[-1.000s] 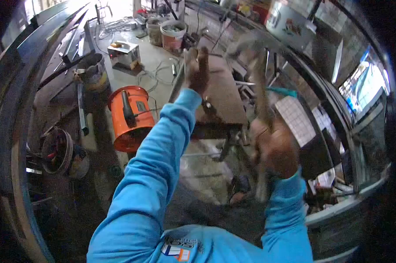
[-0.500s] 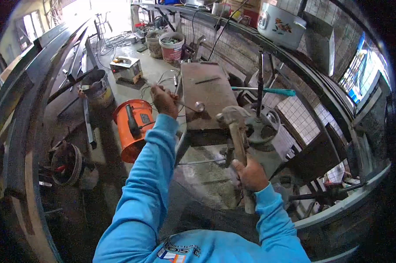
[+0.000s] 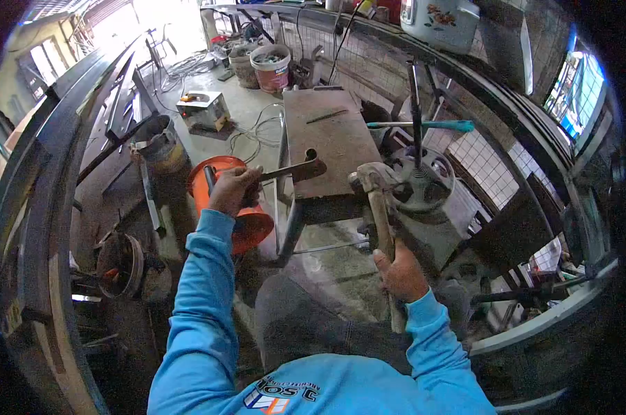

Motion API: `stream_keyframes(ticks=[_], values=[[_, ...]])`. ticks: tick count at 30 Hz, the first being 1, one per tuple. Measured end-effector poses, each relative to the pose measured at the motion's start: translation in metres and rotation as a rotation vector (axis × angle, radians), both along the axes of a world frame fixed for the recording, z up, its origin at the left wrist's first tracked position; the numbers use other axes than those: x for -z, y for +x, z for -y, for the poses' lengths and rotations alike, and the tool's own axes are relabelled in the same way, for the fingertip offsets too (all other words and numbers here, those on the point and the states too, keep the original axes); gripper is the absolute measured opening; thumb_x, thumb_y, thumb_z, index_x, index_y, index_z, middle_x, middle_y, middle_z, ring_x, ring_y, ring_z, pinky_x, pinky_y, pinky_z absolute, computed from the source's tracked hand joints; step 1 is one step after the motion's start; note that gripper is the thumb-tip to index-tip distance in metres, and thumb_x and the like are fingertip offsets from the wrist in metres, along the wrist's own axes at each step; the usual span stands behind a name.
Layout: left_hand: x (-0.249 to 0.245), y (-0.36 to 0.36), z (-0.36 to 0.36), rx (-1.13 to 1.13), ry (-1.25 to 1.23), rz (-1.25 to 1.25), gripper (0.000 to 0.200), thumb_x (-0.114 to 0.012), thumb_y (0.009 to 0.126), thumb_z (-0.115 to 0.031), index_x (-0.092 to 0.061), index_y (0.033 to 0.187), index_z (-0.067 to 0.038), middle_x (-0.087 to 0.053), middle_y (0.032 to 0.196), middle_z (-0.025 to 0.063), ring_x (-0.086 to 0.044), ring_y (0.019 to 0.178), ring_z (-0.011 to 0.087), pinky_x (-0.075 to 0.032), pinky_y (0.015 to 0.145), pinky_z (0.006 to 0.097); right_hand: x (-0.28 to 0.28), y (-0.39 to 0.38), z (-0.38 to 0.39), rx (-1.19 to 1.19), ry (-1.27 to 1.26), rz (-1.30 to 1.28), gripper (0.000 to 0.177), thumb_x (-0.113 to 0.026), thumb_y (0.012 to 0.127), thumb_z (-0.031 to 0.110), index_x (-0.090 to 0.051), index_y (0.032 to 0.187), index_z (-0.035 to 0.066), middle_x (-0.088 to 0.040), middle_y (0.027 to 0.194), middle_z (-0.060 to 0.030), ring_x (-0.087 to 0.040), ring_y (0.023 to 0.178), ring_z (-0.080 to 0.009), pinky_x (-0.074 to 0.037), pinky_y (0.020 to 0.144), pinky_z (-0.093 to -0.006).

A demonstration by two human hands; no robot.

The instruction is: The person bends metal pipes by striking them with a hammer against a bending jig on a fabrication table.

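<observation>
The bench [image 3: 333, 142] is a narrow, brown, worn metal top on legs, with a thin rod [image 3: 327, 116] lying across its far half. The left hand [image 3: 235, 190] is closed around one end of a flat strip [image 3: 288, 170], whose other end, curled into a hook, is over the near part of the bench. The right hand [image 3: 401, 273] is wrapped around the handle of a hammer [image 3: 378, 200], its head up, just beside the bench's near right corner. To the right are a spoked wheel [image 3: 423, 181] and a teal-ended bar [image 3: 451, 126]. An orange blower [image 3: 254, 232] sits on the floor [image 3: 247, 104], partly behind the left hand. Farther off, a metal box [image 3: 202, 111] stands near loose cables [image 3: 257, 131], and a bucket [image 3: 271, 68] filled with small pieces stands beyond the bench. Long steel bars [image 3: 74, 149] run down the left side of the room, a dark tub [image 3: 119, 265] near them. At right, a shelf [image 3: 382, 41] carrying a flowered pot [image 3: 439, 24] runs along a mesh wall [image 3: 475, 169]; bright light fills the far opening.
</observation>
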State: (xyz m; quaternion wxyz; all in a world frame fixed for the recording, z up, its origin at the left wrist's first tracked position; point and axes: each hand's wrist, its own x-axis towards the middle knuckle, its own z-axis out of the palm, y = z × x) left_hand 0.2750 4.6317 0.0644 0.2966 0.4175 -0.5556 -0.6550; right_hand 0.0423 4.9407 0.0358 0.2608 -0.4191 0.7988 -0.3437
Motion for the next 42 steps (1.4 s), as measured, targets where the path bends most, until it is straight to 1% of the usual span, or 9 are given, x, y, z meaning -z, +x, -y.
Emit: stream_keyframes(ticks=[7,10,14,16,19,24,28,31,42], values=[[-0.029,0.006,-0.014,0.285,0.034,0.123,0.031,-0.053,0.095,-0.031,-0.061,0.09,-0.002,-0.061,0.07,0.0057,-0.053,0.051,0.0115,-0.043,0.046,0.0253,-0.041,0.01,0.0,-0.043,0.021,0.001,0.061,-0.055,0.087,0.043,-0.047,0.12,-0.007,-0.06,0.101,-0.0314,-0.059,0.093,-0.0474,-0.047,0.082,-0.0488],[-0.021,0.003,-0.035,0.282,-0.408,0.319,0.03,-0.052,0.095,-0.028,-0.059,0.101,0.001,-0.063,0.072,0.0086,-0.057,0.054,0.0156,-0.043,0.048,0.0295,0.006,-0.003,-0.002,-0.073,-0.162,-0.218,0.057,-0.056,0.088,0.045,-0.049,0.116,-0.004,-0.06,0.074,-0.0137,-0.064,0.067,-0.0234,-0.049,0.058,-0.0377],[0.028,-0.016,-0.084,0.059,-1.129,0.297,0.03,-0.053,0.093,-0.026,-0.057,0.107,0.001,-0.065,0.075,0.0162,-0.062,0.058,0.0277,-0.046,0.053,0.0362,-0.001,0.004,-0.003,-0.013,-0.083,-0.033,0.052,-0.056,0.088,0.043,-0.05,0.111,-0.003,-0.06,0.077,-0.0169,-0.062,0.069,-0.0272,-0.049,0.062,-0.0406],[0.004,-0.033,-0.123,-0.042,-0.853,0.453,0.031,-0.055,0.092,-0.025,-0.055,0.109,0.0,-0.064,0.076,0.0196,-0.063,0.06,0.0331,-0.048,0.056,0.0389,-0.01,0.001,0.0,-0.051,-0.074,0.059,0.052,-0.057,0.087,0.044,-0.051,0.109,-0.003,-0.062,0.084,-0.0236,-0.063,0.08,-0.039,-0.049,0.073,-0.0472],[0.031,-0.057,-0.134,-0.191,-1.05,0.349,0.034,-0.057,0.089,-0.022,-0.049,0.115,-0.002,-0.063,0.075,0.0227,-0.062,0.06,0.0366,-0.048,0.055,0.0396,-0.032,-0.001,0.001,-0.044,0.099,0.238,0.047,-0.057,0.088,0.042,-0.051,0.106,-0.002,-0.062,0.077,-0.0193,-0.063,0.065,-0.032,-0.05,0.063,-0.0435],[0.048,-0.088,-0.154,-0.237,-0.513,-0.101,0.035,-0.057,0.086,-0.014,-0.042,0.115,0.0,-0.053,0.072,0.0046,-0.052,0.058,0.0112,-0.045,0.052,0.0294,-0.052,-0.025,0.008,-0.18,0.071,0.422,0.039,-0.054,0.092,0.036,-0.049,0.107,0.0,-0.052,0.066,-0.0065,-0.055,0.054,-0.0151,-0.047,0.051,-0.0337],[-0.026,-0.106,-0.16,-0.312,0.137,0.013,0.02,-0.052,0.093,-0.02,-0.047,0.101,-0.002,-0.055,0.068,0.0061,-0.053,0.057,0.0123,-0.043,0.049,0.0284,-0.057,-0.057,0.023,-0.319,0.104,0.296,0.047,-0.056,0.089,0.035,-0.049,0.118,-0.001,-0.064,0.091,-0.0267,-0.063,0.084,-0.0427,-0.05,0.076,-0.0459],[-0.037,-0.111,-0.141,-0.167,0.378,0.18,0.034,-0.056,0.092,-0.035,-0.057,0.092,0.0,-0.059,0.071,0.0058,-0.055,0.054,0.0147,-0.044,0.048,0.03,-0.089,-0.077,0.038,-0.372,0.207,0.262,0.047,-0.056,0.088,0.036,-0.05,0.117,-0.001,-0.064,0.09,-0.0264,-0.063,0.084,-0.0428,-0.049,0.076,-0.0471],[0.006,-0.151,-0.152,-0.126,0.218,0.793,0.061,-0.042,0.092,-0.054,-0.063,0.105,0.001,-0.062,0.106,0.0258,-0.058,0.1,0.0428,-0.044,0.088,0.0466,-0.173,-0.12,0.077,-0.536,0.481,0.18,0.048,-0.057,0.087,0.037,-0.052,0.111,-0.003,-0.06,0.099,-0.0301,-0.058,0.093,-0.0457,-0.046,0.08,-0.0491]])
